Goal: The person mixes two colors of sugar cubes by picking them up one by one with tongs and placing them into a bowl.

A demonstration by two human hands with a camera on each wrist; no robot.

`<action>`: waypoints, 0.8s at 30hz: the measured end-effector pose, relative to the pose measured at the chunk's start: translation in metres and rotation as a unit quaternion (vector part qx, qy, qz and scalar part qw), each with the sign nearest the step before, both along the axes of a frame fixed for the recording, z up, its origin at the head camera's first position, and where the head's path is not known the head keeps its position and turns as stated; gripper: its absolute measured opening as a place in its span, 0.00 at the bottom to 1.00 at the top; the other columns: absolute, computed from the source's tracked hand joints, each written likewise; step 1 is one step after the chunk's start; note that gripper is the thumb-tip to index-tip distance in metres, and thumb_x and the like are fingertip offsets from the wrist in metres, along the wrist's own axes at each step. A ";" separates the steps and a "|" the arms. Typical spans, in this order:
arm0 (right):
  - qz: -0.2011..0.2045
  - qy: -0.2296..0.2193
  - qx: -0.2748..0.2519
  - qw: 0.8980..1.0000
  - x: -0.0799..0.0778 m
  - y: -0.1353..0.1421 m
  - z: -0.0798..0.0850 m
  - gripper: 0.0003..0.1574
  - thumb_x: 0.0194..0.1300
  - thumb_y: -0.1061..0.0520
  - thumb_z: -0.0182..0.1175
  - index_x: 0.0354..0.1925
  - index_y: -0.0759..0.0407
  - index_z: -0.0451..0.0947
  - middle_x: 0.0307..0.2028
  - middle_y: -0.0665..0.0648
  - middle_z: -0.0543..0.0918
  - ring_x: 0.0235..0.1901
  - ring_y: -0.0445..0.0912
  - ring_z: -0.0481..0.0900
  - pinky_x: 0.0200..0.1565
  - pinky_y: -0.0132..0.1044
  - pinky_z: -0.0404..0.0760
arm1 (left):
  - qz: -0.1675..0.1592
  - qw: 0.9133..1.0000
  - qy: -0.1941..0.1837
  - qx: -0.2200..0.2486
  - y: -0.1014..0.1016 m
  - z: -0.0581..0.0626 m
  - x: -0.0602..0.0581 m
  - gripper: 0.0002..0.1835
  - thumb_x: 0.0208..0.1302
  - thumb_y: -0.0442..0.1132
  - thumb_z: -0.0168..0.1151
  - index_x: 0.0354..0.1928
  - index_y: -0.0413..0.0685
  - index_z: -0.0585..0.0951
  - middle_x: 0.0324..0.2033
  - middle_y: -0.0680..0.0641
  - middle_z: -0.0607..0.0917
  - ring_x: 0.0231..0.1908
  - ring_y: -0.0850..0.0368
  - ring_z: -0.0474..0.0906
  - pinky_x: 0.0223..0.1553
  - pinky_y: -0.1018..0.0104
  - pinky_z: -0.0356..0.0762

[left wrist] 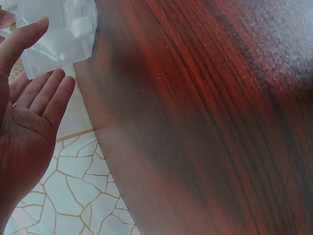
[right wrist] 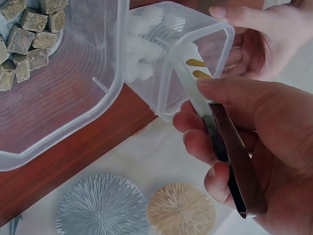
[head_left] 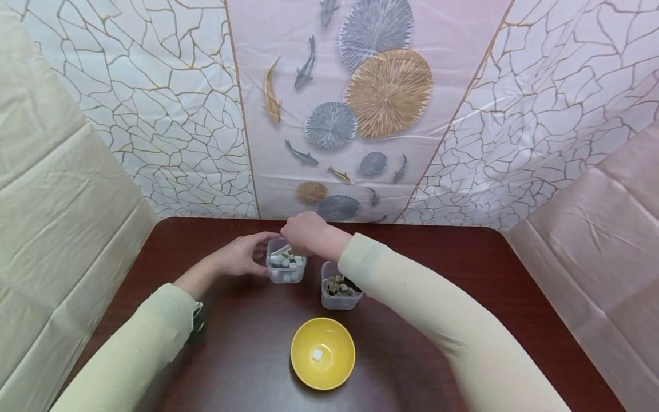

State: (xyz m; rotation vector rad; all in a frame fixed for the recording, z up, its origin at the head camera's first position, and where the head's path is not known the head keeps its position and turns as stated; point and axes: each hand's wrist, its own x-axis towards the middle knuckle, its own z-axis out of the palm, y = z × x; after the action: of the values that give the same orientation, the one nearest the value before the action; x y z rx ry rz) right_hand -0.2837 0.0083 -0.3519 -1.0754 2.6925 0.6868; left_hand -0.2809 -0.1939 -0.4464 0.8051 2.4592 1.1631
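A clear plastic container (head_left: 276, 278) of white cubes (head_left: 294, 265) stands toward the back of the table. My left hand (head_left: 239, 254) steadies it from the left, thumb on the near side and fingers at the far side, as the left wrist view shows with the container (left wrist: 54, 61). From above right, my right hand (head_left: 309, 232) reaches over it. In the right wrist view this hand grips metal tongs (right wrist: 230, 161) with pale slotted tips, which point into the container. Whether the tips pinch a cube cannot be seen clearly.
A second clear container (head_left: 337, 304) with brown cubes (right wrist: 34, 41) stands right of the first, partly under my right forearm. Closer to me is a yellow bowl (head_left: 324, 382) with one white cube (head_left: 317, 355) inside. A patterned cloth (head_left: 206, 114) hangs behind the table.
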 end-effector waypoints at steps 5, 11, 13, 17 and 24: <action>0.007 0.004 -0.007 1.000 0.002 0.008 0.007 0.16 0.76 0.43 0.65 0.52 0.49 0.89 0.48 0.51 0.89 0.45 0.47 0.87 0.47 0.45 0.90 | -0.003 1.000 0.003 0.004 -0.001 -0.001 0.001 0.46 0.59 0.30 0.79 0.77 0.35 0.66 0.69 0.34 0.78 0.70 0.35 0.75 0.69 0.44 0.77; 0.008 -0.017 -0.038 0.999 0.007 0.024 0.019 0.13 0.76 0.44 0.66 0.39 0.49 0.88 0.39 0.50 0.88 0.39 0.47 0.86 0.44 0.47 0.89 | 0.002 1.000 0.004 -0.001 0.000 0.002 0.002 0.46 0.60 0.30 0.79 0.78 0.36 0.66 0.69 0.34 0.78 0.70 0.34 0.75 0.69 0.43 0.77; 0.013 -0.022 -0.049 0.998 0.010 0.031 0.023 0.13 0.76 0.44 0.65 0.36 0.49 0.87 0.37 0.49 0.88 0.38 0.48 0.85 0.43 0.47 0.88 | 0.003 1.000 0.003 -0.001 0.000 0.002 0.002 0.46 0.60 0.30 0.78 0.78 0.36 0.66 0.69 0.34 0.78 0.70 0.34 0.75 0.69 0.43 0.77; 0.027 -0.016 -0.070 0.997 0.018 0.045 0.031 0.14 0.75 0.45 0.66 0.32 0.47 0.85 0.33 0.49 0.88 0.35 0.49 0.85 0.39 0.47 0.87 | 0.003 1.000 0.001 0.000 0.000 0.001 0.001 0.46 0.60 0.30 0.78 0.78 0.36 0.66 0.69 0.34 0.77 0.70 0.34 0.75 0.69 0.42 0.76; 0.049 -0.010 -0.111 0.993 0.033 0.071 0.037 0.12 0.74 0.47 0.67 0.31 0.45 0.87 0.29 0.47 0.85 0.25 0.44 0.77 0.27 0.44 0.81 | 0.008 1.000 -0.003 0.004 0.001 -0.001 -0.001 0.46 0.59 0.29 0.78 0.78 0.36 0.66 0.70 0.32 0.75 0.70 0.33 0.74 0.70 0.42 0.76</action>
State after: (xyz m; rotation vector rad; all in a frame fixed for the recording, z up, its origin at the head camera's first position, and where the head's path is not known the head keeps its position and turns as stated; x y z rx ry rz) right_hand -0.2505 0.0793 -0.3145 -1.2647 2.7640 0.3945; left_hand -0.2815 -0.1928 -0.4472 0.7849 2.4615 1.1796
